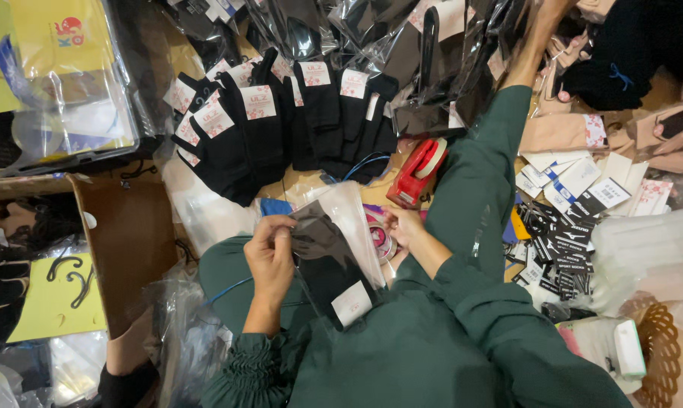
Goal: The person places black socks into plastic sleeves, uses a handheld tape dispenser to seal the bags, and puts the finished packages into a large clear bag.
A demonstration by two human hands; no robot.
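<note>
Sliding a pair of black socks (pixel 328 261) into a clear plastic sleeve (pixel 350 219), you are mid-bagging in your lap, by the look of it: your left hand (pixel 269 253) pinches the sleeve's top edge at 9 o'clock of the socks, while your right hand (pixel 403 229), at 3 o'clock, rests against the sleeve's far side (its grip is half hidden, so I cannot tell whether it is closed). Seating the socks fully likely comes next. Room is tight: labelled sock pairs (pixel 281 121) crowd 12 o'clock, a red tape dispenser (pixel 417 174) sits at 1 o'clock, a cardboard box (pixel 126 242) walls 9 o'clock.
</note>
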